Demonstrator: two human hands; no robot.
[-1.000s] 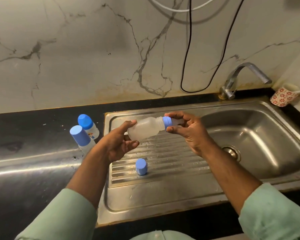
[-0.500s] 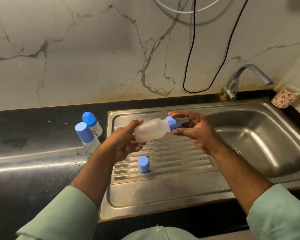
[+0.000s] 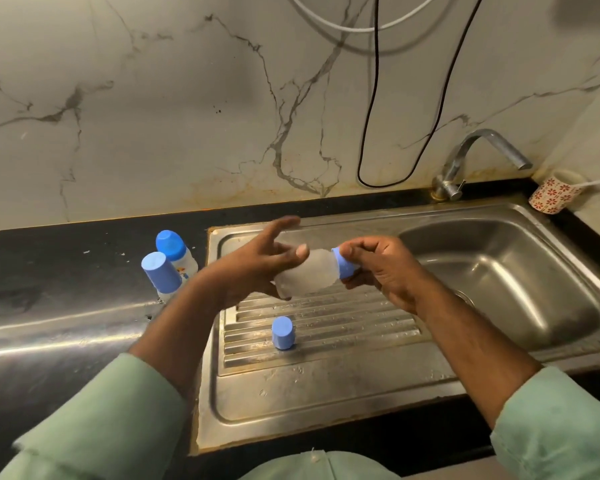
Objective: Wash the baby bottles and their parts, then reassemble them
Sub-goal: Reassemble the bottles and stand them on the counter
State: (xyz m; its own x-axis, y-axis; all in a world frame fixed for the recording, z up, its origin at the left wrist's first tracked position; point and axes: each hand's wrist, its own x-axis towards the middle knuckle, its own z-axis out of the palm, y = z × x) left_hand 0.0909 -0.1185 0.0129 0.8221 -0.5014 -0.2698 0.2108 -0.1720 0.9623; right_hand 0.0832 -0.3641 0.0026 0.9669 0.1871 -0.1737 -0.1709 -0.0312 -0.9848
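Observation:
A frosted baby bottle (image 3: 305,277) lies sideways in the air over the sink's ribbed drainboard (image 3: 326,327). My right hand (image 3: 385,268) pinches its blue collar (image 3: 345,266) at the neck end. At the base end, my left hand (image 3: 253,268) has its fingers spread and mostly straight, one fingertip touching the bottle's side and one digit lifted off. A loose blue cap (image 3: 283,333) stands on the drainboard below the bottle. Two capped baby bottles (image 3: 168,263) stand on the black counter left of the sink.
The steel basin (image 3: 499,271) lies to the right, with the tap (image 3: 478,157) behind it, no water running. A patterned cup (image 3: 555,195) sits at the far right corner. Black and white cables (image 3: 374,133) hang down the marble wall.
My left hand has loosened from gripping the bottle's base to spread fingers. My right hand has stayed on the blue collar, and the bottle's base has tipped lower.

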